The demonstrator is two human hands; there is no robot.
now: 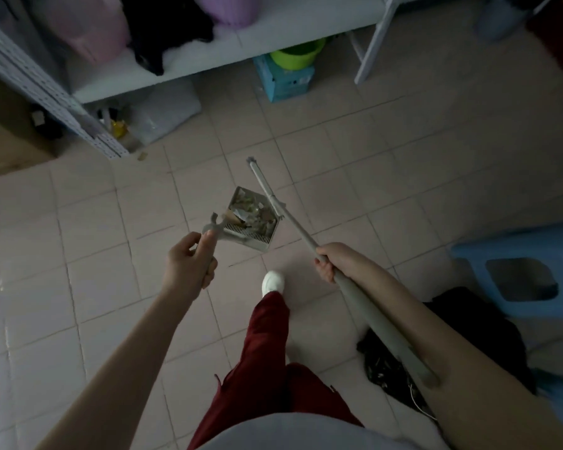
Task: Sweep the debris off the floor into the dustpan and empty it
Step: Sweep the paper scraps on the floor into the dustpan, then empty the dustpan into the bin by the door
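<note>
A grey dustpan [241, 193] hangs over the tiled floor at centre, with scraps of paper and debris [252, 211] inside and a comb edge along its near side. My left hand [189, 263] grips the dustpan's upright handle. My right hand [330, 259] grips a grey broom handle [273, 199], which runs from the far end near the dustpan back under my right forearm. The broom's bristle head looks dark and sits low right behind my arm [384, 368].
A white shelf unit [208, 60] with bags stands ahead; under it sit a green bucket [298, 53] on a blue box [285, 82]. A blue plastic stool [520, 271] stands at right. A cardboard box [10, 147] is at left. My white shoe [273, 282] steps forward.
</note>
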